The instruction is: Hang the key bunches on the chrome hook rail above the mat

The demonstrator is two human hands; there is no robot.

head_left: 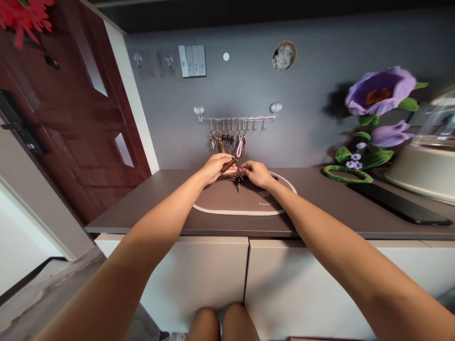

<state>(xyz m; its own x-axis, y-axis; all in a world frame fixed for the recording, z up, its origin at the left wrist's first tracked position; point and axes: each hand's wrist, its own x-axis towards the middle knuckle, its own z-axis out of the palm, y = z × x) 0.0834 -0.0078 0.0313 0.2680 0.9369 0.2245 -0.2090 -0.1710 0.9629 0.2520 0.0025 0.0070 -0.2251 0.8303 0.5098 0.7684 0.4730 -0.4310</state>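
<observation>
Centrally, left hand (215, 169), fingers nearly closed on a brown fob (229, 165); right hand (257, 174), fingertips pinched on a key bunch (239, 181), which dangles over the oval mat (218, 199). Table (152, 189): front edge just nearer than mat, bare strip at left; hook rail (237, 119) close behind; black phone (400, 203) well apart, right.

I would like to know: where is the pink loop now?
In the head view, the pink loop hangs just right of centre on the clear hook rail, among hanging keys, above and left of the right hand.
</observation>
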